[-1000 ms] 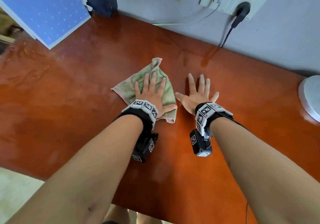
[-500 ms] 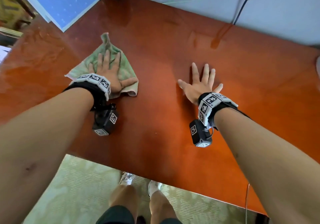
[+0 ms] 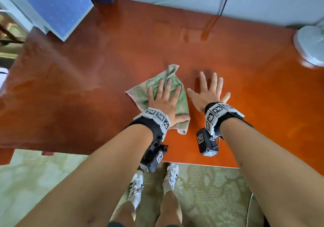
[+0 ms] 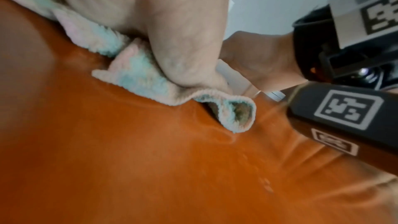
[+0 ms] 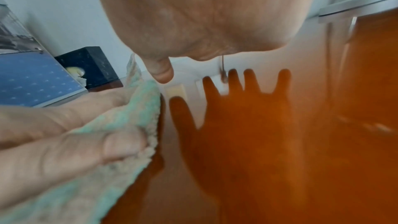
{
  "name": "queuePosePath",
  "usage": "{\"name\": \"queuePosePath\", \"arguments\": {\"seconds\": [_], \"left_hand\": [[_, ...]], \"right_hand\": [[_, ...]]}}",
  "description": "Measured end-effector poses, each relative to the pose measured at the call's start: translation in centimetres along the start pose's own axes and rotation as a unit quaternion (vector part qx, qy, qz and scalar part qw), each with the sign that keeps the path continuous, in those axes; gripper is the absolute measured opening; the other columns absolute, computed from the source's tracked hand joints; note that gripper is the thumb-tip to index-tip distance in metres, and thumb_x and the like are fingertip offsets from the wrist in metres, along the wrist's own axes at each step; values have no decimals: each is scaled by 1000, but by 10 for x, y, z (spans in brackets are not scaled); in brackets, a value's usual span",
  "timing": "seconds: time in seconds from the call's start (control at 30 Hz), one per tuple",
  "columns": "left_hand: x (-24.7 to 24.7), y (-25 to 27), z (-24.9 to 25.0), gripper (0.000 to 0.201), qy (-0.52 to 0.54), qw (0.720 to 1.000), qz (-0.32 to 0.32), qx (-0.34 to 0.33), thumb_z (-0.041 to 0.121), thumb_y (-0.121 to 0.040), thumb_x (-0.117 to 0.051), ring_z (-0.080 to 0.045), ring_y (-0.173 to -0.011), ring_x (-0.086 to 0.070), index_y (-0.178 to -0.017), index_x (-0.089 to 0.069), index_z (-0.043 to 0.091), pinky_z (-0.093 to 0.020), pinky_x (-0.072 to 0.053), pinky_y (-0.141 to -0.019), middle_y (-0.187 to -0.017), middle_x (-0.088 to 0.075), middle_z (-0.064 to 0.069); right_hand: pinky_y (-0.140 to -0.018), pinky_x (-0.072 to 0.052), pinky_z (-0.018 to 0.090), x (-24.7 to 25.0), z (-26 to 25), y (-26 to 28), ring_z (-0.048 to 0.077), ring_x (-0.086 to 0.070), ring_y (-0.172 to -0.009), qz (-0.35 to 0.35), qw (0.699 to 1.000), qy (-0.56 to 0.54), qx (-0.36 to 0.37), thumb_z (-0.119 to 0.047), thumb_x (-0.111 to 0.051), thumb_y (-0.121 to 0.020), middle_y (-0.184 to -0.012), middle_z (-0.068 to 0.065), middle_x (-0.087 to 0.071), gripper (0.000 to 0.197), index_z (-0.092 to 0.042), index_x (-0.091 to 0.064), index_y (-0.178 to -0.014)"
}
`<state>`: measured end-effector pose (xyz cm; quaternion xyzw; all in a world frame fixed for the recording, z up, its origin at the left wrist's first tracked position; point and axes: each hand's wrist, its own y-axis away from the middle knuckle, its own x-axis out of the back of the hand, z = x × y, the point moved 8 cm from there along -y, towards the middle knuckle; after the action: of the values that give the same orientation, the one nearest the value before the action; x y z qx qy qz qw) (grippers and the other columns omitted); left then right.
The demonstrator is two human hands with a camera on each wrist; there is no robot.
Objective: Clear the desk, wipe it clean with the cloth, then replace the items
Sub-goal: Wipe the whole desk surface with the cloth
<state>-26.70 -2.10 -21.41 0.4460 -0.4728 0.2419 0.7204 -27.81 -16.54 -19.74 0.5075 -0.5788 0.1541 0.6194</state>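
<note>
Desk (image 3: 105, 93): glossy orange-brown top, set against a grey wall, wet streaks visible. Blue board (image 3: 57, 7): leaning at the far left corner. Round white base (image 3: 308, 46): at the far right edge of the desk. Cloth (image 3: 145, 93): green and pink, crumpled, lying on the middle of the desk, one corner folded up near the wrist. Left hand (image 3: 164, 104): palm down on the cloth, fingers (image 3: 168, 86) straight and spread, pressing it flat. Right hand (image 3: 208, 95): just beside the cloth, fingers straight and splayed, holding nothing, above its own shadow on the desk.
</note>
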Motion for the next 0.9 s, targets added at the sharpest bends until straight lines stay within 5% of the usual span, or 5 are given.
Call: {"name": "queuePosePath", "arguments": {"seconds": [0.2, 0.5, 0.67, 0.9], "left_hand": [[-7, 21, -10, 107, -18, 998, -25, -54, 90, -69, -27, -22, -141, 31, -148, 20, 35, -55, 13, -114, -153, 34, 2], [9, 48, -112, 111, 26, 994, -43, 100, 91, -67, -28, -23, -142, 29, -147, 23, 33, -54, 8, -116, -152, 36, 1], [-7, 62, -83, 110, 32, 990, -19, 137, 90, -69, -24, -29, -141, 28, -146, 25, 29, -58, 7, -114, -152, 35, -4], [-30, 75, -14, 109, 20, 998, -11, 58, 90, -69, -26, -29, -140, 31, -148, 21, 30, -59, 11, -112, -151, 36, -4]], "right_hand": [[-114, 12, 59, -13, 14, 31, 16, 30, -143, -4, 1000, -8, -30, -64, -33, -91, -157, -7, 29, 75, -47, 11, -149], [-113, 12, 59, -30, -7, 50, 17, 29, -144, -22, 1000, -2, 12, -65, -32, -91, -157, -8, 29, 74, -48, 13, -148], [-114, 11, 58, -39, 6, 63, 17, 28, -144, -28, 999, 14, 19, -65, -32, -91, -158, -7, 28, 74, -48, 11, -149], [-114, 10, 57, -37, 22, 78, 15, 28, -144, -15, 999, 27, 20, -64, -33, -92, -158, -8, 27, 74, -47, 10, -150]]}}
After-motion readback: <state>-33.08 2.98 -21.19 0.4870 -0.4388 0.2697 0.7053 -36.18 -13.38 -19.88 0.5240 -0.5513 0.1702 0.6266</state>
